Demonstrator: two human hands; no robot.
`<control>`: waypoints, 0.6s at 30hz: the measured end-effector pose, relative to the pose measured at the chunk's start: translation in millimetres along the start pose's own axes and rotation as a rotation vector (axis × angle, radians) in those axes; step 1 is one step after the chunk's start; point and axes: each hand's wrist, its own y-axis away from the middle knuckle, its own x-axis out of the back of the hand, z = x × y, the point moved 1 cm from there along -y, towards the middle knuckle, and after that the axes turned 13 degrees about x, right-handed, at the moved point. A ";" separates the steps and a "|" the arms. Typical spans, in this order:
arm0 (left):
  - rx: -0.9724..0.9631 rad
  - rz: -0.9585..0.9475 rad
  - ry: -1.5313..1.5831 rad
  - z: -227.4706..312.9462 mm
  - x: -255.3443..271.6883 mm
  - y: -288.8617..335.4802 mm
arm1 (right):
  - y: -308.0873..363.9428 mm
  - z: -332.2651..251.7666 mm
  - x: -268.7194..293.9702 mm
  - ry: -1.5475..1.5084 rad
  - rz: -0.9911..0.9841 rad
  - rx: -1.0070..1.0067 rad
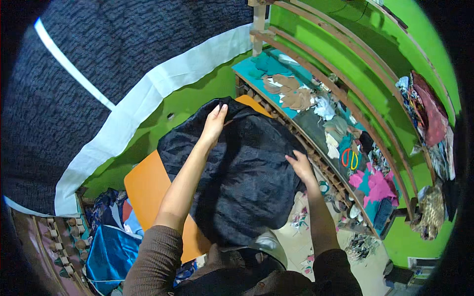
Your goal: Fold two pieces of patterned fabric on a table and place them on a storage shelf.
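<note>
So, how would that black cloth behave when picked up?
The black cloth would probably flop and droop, since it lies in soft wrinkles and folds. It looks thin, so it may be light for its size. Its faint sheen hints it could be slippery.

Blk cloth [247,172] hides much of orange panel [145,185]; L hand [215,126] has fingers partly hidden. Dk curtain [148,44] is cut off @ top edge; floor scraps [363,246] are too sm. to ID.
</note>
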 end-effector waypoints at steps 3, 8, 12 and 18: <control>0.119 0.060 0.004 -4.3 -15.8 -42.6 | -56.6 23.4 24.4 0.117 0.126 0.131; 0.120 0.128 -0.034 -9.1 -37.3 -90.6 | -122.1 51.4 39.0 0.247 0.026 -0.086; 0.049 0.175 -0.439 -53.7 -38.0 -85.4 | -112.0 46.1 13.8 0.655 0.131 0.095; -0.034 0.356 -1.294 -137.6 -5.3 17.7 | -25.3 -9.4 -70.6 0.512 -0.171 0.403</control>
